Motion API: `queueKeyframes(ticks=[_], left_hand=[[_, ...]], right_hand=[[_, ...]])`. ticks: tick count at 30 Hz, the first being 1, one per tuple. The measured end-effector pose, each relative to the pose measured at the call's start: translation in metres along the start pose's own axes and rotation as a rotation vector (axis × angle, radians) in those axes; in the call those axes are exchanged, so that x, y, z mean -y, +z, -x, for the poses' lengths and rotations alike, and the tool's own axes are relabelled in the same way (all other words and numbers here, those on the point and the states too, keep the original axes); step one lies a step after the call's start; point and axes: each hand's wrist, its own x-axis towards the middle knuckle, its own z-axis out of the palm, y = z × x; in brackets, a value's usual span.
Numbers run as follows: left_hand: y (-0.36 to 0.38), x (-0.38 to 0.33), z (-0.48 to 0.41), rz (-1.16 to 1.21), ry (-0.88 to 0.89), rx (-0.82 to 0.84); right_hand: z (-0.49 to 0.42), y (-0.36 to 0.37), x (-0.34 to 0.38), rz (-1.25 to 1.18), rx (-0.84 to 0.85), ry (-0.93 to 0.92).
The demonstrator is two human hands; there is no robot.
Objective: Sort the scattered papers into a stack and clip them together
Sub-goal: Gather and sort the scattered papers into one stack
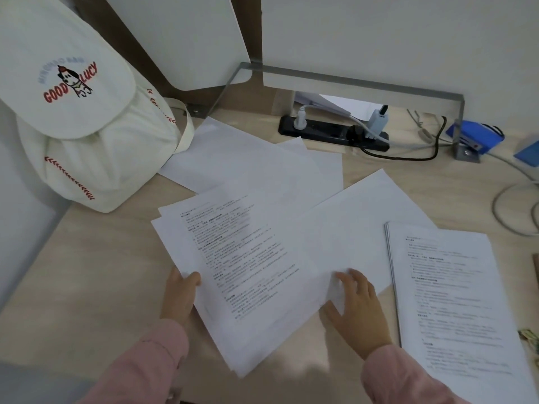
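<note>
White papers lie scattered over a light wooden desk (96,275). My left hand (181,295) grips the left edge of a small bunch of printed sheets (242,275), thumb on top. My right hand (357,310) rests flat, fingers spread, on the right part of that bunch where it meets a blank sheet (364,217). More blank sheets (233,158) lie further back. A neater stack of printed pages (455,301) sits at the right. I see no clip.
A cream backpack (81,126) stands at the back left against the wall. A black power strip (332,132) with plugs and cables lies at the back under a metal frame (350,80). Blue items (478,135) and grey cables (513,205) sit at the right.
</note>
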Motion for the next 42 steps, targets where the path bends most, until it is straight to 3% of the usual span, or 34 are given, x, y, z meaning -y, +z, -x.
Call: queueKeyframes(ticks=[4, 12, 17, 20, 25, 29, 34, 38, 42], left_hand=[[-0.013, 0.004, -0.004, -0.014, -0.022, -0.045], [-0.02, 0.01, -0.004, 0.044, -0.04, -0.048], [-0.02, 0.013, -0.002, 0.089, -0.022, -0.018], [-0.02, 0.014, -0.002, 0.089, -0.02, -0.021], [-0.019, 0.015, -0.001, 0.111, -0.041, -0.023], [-0.019, 0.015, 0.001, 0.131, -0.059, -0.003], [-0.024, 0.016, -0.004, 0.14, -0.079, 0.027], [-0.028, 0.015, -0.006, 0.179, -0.128, 0.064], [-0.031, 0.012, -0.006, 0.176, -0.14, 0.109]], right_hand=[[0.001, 0.013, -0.007, 0.158, -0.035, -0.095], [0.0, 0.002, 0.001, 0.209, -0.061, -0.147], [-0.012, -0.016, 0.0, -0.028, -0.086, 0.088], [-0.016, -0.035, 0.008, -0.36, -0.089, 0.198], [-0.016, -0.065, 0.043, -0.717, -0.101, 0.111], [-0.016, -0.09, 0.079, -0.942, 0.08, 0.023], [-0.022, -0.132, 0.106, -1.506, 0.328, -0.089], [-0.032, -0.151, 0.098, -1.796, 0.306, -0.05], [-0.04, -0.131, 0.068, -1.781, 0.232, 0.154]])
